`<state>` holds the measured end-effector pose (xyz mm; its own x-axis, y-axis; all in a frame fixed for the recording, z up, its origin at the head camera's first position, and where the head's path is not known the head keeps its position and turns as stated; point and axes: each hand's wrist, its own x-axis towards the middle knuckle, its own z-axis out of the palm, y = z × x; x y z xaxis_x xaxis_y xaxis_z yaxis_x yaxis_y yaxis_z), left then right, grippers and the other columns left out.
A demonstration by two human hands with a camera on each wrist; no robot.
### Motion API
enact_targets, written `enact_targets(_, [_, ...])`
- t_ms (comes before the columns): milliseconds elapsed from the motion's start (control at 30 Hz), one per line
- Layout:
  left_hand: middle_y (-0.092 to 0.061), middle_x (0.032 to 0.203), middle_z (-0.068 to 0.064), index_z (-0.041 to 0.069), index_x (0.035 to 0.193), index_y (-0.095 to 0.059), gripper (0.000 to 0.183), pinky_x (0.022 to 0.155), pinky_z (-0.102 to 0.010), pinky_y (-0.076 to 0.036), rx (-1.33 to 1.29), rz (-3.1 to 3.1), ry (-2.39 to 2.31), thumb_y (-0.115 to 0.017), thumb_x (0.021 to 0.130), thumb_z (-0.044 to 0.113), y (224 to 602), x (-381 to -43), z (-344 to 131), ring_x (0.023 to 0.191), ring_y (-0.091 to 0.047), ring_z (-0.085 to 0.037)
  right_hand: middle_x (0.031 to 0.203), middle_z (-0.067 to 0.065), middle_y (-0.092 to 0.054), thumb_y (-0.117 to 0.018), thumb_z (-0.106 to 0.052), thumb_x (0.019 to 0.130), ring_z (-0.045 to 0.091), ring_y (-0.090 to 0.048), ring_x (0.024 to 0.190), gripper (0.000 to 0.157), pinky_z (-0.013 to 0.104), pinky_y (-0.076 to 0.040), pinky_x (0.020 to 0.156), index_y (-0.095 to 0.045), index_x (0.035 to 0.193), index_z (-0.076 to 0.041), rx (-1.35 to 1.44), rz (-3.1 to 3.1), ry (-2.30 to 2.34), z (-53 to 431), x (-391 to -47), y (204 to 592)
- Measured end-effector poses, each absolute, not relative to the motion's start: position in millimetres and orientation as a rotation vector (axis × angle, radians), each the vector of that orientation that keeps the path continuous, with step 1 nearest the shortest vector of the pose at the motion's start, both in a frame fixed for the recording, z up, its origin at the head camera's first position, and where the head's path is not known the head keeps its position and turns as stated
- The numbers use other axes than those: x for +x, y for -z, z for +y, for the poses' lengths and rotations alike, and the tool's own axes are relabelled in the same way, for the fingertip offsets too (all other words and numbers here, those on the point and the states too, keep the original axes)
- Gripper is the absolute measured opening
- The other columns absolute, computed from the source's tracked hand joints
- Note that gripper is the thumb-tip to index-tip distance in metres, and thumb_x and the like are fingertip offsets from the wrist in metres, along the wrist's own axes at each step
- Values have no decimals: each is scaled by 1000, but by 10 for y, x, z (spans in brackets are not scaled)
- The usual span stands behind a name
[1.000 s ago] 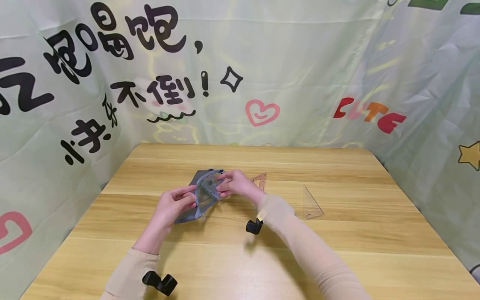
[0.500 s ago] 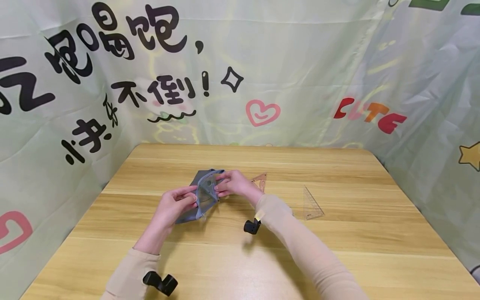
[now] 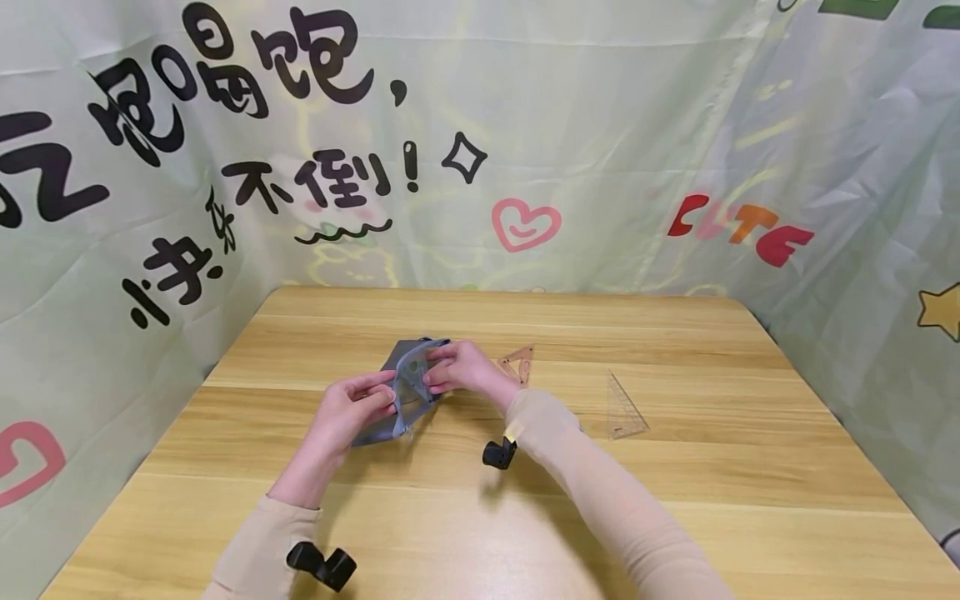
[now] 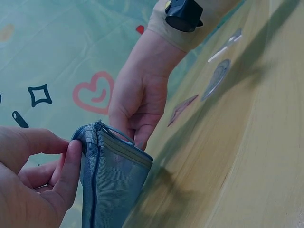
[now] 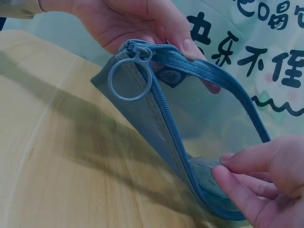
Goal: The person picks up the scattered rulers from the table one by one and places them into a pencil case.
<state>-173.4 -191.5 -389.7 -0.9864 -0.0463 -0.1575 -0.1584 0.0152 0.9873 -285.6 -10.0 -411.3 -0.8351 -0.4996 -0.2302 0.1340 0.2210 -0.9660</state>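
Note:
A blue-grey mesh zip pouch (image 3: 375, 427) stands tilted on the table with its zip open. My left hand (image 3: 352, 410) pinches one edge of its mouth between thumb and fingers. At the opening's other side is my right hand (image 3: 471, 367), its fingertips inside the mouth. In the right wrist view, the right thumb and finger pinch a thin clear plastic piece (image 5: 206, 162), which reaches into the pouch; its full shape is hidden. A ring-shaped zip pull (image 5: 110, 83) hangs at the pouch's corner.
Right of the pouch lie a pink set square (image 3: 528, 364) and a clear set square (image 3: 624, 417) on the wooden table (image 3: 675, 517). A clear rounded piece (image 4: 217, 78), like a protractor, shows in the left wrist view. Printed cloth (image 3: 600, 125) hangs behind.
My right hand has moved slightly left, further into the pouch's mouth, and the clear piece has gone deeper inside. The left hand keeps its grip in the same place.

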Motion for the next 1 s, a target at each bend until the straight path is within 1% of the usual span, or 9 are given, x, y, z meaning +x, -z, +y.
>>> enact_targets(233, [-63, 86, 8, -10, 137, -51, 44, 77, -14, -59, -232, 2188, -2136, -58, 94, -1, 3883, -1731, -1919, 78, -65, 1, 114, 31, -68, -67, 7, 87, 20, -74, 79, 48, 32, -64, 80, -54, 133, 9, -365, 2003, 1657, -141, -2858, 4128])
enact_targets(533, [-62, 86, 10, -10, 138, -50, 45, 78, -14, -59, -244, 2178, -2141, -58, 95, -1, 3871, -1728, -1927, 78, -65, 1, 113, 31, -68, -66, 7, 88, 27, -75, 88, 47, 33, -64, 82, -54, 133, 9, -375, 2004, 1658, -182, -2859, 4142])
enact_targets(800, [-62, 86, 9, -9, 138, -50, 46, 77, -13, -59, -247, 2175, -2141, -59, 95, 0, 3861, -1718, -1921, 78, -65, 1, 115, 33, -66, -65, 8, 88, 26, -74, 87, 49, 35, -63, 84, -52, 136, 8, -387, 1987, 1656, -204, -2861, 4150])
enact_targets(867, [-62, 85, 10, -10, 138, -50, 46, 77, -13, -59, -249, 2172, -2145, -59, 95, 0, 3863, -1718, -1921, 78, -65, 1, 116, 31, -67, -67, 6, 87, 26, -74, 90, 50, 34, -63, 84, -53, 135, 8, -415, 2028, 1627, -196, -2859, 4152])
enact_targets(1000, [-62, 83, 11, -10, 138, -50, 45, 77, -13, -59, -249, 2164, -2164, -58, 94, -3, 3877, -1724, -1928, 77, -64, 1, 117, 22, -70, -75, -2, 82, 23, -70, 100, 50, 27, -61, 85, -60, 130, 4, -520, 2206, 1501, -158, -2848, 4147])
